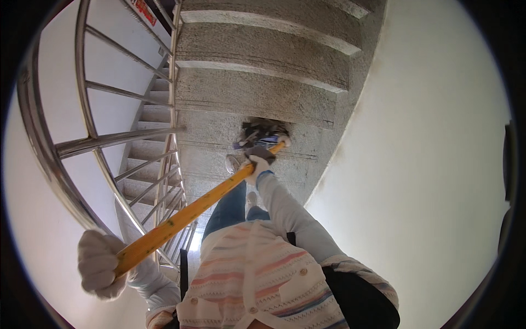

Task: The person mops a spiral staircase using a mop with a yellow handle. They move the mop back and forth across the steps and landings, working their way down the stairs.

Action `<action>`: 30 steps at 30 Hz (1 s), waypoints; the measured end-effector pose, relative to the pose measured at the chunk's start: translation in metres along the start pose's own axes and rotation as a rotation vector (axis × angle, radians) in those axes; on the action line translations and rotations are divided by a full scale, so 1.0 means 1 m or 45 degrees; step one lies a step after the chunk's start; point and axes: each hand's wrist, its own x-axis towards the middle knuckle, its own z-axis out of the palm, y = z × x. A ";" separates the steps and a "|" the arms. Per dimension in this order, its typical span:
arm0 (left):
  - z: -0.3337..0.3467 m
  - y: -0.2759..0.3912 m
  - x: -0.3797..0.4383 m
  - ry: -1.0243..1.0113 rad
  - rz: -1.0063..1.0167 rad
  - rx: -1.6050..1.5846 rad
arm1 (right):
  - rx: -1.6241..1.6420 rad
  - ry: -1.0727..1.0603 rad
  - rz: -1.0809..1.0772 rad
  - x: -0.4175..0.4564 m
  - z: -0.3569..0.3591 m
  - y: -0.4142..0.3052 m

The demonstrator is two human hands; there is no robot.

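A long yellow wooden mop handle (pixel 185 216) runs diagonally from lower left to the middle of the head view. My left hand (pixel 100 263), in a white glove, grips its upper end near the metal handrail. Lower down the pole, my right hand (pixel 259 164) is closed around it, in a pale glove with a dark palm. At the pole's far end, a mop head of dark and bluish cloth strips (pixel 265 133) lies on a speckled stair step, somewhat blurred. Part of the mop head is hidden behind my right hand.
Speckled stone steps (pixel 259 43) rise ahead. A shiny metal railing (pixel 86 82) curves along the left, with another stair flight (pixel 152 144) seen beyond its bars. A white wall (pixel 411 123) borders the right side. My shoes (pixel 232 163) are close behind the mop head.
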 end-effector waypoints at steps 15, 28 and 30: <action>0.066 0.006 -0.084 0.072 -0.587 0.100 | 0.053 0.274 -0.438 0.007 -0.137 -0.095; -0.003 -0.012 -0.081 -0.127 -0.425 1.069 | -0.086 0.207 -0.532 0.005 -0.098 -0.048; 0.001 -0.008 -0.082 -0.133 -0.417 1.060 | -0.109 0.242 -0.550 -0.001 -0.099 -0.052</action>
